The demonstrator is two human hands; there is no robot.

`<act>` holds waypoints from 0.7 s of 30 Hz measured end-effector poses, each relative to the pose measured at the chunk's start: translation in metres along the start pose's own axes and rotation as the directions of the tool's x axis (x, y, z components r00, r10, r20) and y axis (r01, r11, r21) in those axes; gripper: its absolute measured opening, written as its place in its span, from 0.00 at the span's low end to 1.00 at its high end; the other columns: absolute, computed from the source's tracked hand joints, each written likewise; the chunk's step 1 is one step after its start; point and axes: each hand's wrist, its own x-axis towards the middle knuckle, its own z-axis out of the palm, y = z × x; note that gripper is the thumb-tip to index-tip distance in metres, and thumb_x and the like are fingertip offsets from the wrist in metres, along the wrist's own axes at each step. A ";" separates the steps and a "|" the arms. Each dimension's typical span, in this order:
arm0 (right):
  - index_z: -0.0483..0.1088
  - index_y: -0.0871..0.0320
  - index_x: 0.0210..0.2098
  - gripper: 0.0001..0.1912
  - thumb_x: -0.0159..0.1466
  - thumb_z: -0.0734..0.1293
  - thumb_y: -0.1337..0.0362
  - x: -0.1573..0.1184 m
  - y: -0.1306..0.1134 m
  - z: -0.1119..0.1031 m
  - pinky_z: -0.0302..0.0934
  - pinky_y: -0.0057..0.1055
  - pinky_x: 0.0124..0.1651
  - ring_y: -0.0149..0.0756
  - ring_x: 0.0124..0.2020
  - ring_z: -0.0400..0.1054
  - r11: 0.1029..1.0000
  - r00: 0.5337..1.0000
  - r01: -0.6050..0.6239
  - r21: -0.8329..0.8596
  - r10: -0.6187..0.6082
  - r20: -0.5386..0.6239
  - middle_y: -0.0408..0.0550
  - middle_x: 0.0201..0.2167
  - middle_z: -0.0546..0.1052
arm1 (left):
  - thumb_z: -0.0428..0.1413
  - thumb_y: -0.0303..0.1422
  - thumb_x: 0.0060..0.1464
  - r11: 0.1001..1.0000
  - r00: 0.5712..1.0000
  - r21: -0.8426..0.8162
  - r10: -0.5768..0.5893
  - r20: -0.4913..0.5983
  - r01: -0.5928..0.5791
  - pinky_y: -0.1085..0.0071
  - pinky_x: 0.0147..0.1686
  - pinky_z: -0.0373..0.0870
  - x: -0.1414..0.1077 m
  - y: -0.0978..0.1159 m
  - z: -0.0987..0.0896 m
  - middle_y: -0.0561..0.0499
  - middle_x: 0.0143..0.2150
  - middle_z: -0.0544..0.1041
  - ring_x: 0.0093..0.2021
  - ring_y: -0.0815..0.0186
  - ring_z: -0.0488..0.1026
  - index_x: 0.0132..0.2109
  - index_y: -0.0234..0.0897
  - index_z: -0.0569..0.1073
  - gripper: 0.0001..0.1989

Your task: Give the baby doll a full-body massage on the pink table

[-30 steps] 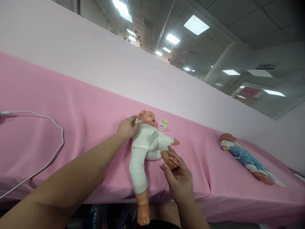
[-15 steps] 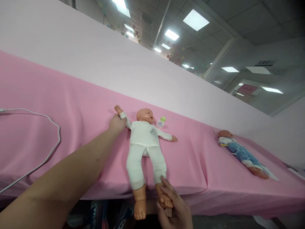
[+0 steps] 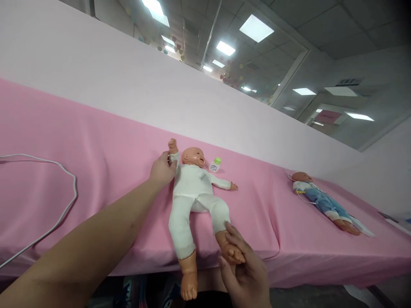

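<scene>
A baby doll (image 3: 192,184) with a white cloth body lies on its back on the pink-covered table (image 3: 257,218). Its head is turned to the right. My left hand (image 3: 163,167) is closed around the doll's arm on the left side, just below the wrist, holding it raised. At the front edge, my right hand (image 3: 248,267) holds the doll's lower leg and foot (image 3: 231,250) on the right side, thumb below and fingers along the outer side. That knee is bent and lifted. The other foot (image 3: 189,280) hangs over the table edge.
Beside the doll's head stands a small clear bottle (image 3: 215,165) with a green cap. A second doll (image 3: 321,201) in blue and white clothes lies farther right. A white cable (image 3: 75,188) curves across the cloth at left. A pale wall (image 3: 160,102) rises behind.
The doll's arm in my left hand has come up and inward towards its head. My right hand has raised the doll's leg and moved it to the right, bending the knee.
</scene>
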 end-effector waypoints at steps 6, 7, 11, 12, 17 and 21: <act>0.73 0.54 0.59 0.22 0.65 0.70 0.67 0.050 0.007 0.019 0.69 0.49 0.65 0.51 0.66 0.68 0.988 0.994 -0.104 0.117 0.109 -0.033 0.58 0.65 0.73 | 0.54 0.30 0.60 0.894 0.895 0.101 0.421 0.145 -0.437 0.57 0.61 0.69 -0.023 0.026 0.017 0.46 0.59 0.78 0.60 0.52 0.73 0.63 0.42 0.72 0.23; 0.73 0.53 0.59 0.22 0.65 0.70 0.67 0.058 0.009 0.024 0.69 0.48 0.64 0.51 0.66 0.68 0.982 0.990 -0.132 0.136 0.137 -0.033 0.58 0.65 0.72 | 0.53 0.29 0.60 0.866 0.866 0.107 0.466 0.179 -0.488 0.57 0.63 0.68 -0.025 0.027 0.020 0.47 0.60 0.78 0.61 0.53 0.72 0.62 0.42 0.73 0.23; 0.72 0.53 0.62 0.27 0.64 0.72 0.63 0.083 0.021 0.043 0.72 0.45 0.61 0.49 0.62 0.72 0.949 0.969 -0.241 0.203 0.249 -0.011 0.57 0.66 0.72 | 0.50 0.26 0.61 0.747 0.744 0.130 0.598 0.297 -0.652 0.56 0.68 0.63 -0.027 0.022 0.024 0.48 0.62 0.77 0.65 0.56 0.69 0.61 0.41 0.75 0.23; 0.71 0.53 0.63 0.28 0.64 0.72 0.63 0.087 0.025 0.047 0.72 0.45 0.60 0.48 0.60 0.74 0.941 0.964 -0.260 0.217 0.266 -0.002 0.57 0.65 0.72 | 0.50 0.26 0.62 0.725 0.725 0.142 0.612 0.316 -0.674 0.55 0.68 0.62 -0.026 0.020 0.024 0.48 0.63 0.76 0.66 0.55 0.69 0.62 0.41 0.74 0.24; 0.71 0.56 0.64 0.31 0.63 0.73 0.58 0.098 0.036 0.062 0.74 0.44 0.56 0.48 0.54 0.76 0.918 0.953 -0.287 0.274 0.302 -0.012 0.58 0.60 0.76 | 0.50 0.27 0.62 0.705 0.716 0.184 0.604 0.350 -0.685 0.55 0.70 0.60 -0.023 0.013 0.025 0.46 0.67 0.73 0.68 0.55 0.67 0.66 0.38 0.71 0.26; 0.71 0.56 0.63 0.29 0.64 0.73 0.58 0.093 0.033 0.055 0.72 0.47 0.59 0.50 0.60 0.73 0.918 0.957 -0.270 0.291 0.289 -0.024 0.58 0.63 0.74 | 0.51 0.32 0.65 0.771 0.780 0.178 0.548 0.303 -0.611 0.57 0.67 0.63 -0.024 0.014 0.023 0.47 0.66 0.74 0.67 0.55 0.69 0.65 0.40 0.72 0.23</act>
